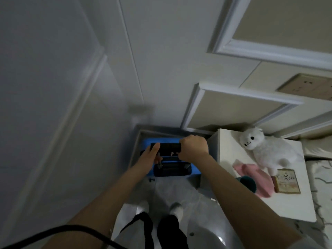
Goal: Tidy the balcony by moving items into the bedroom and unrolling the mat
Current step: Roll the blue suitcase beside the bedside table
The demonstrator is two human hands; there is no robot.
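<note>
A blue suitcase (195,170) stands on the floor in the gap between a white door and a white nightstand, seen from above. Its black telescopic handle (169,147) runs across the top. My right hand (195,147) grips the right end of that handle with curled fingers. My left hand (151,154) lies on the handle's left end, thumb on top and fingers partly under it. A dark pocket of the suitcase (172,169) shows below the hands.
A white door (53,105) fills the left side. The white nightstand (291,207) on the right carries a white plush alpaca (267,148), a pink cloth (255,174), a dark teal round object (248,183) and a small framed picture (287,180). My feet (159,209) stand on pale floor tiles.
</note>
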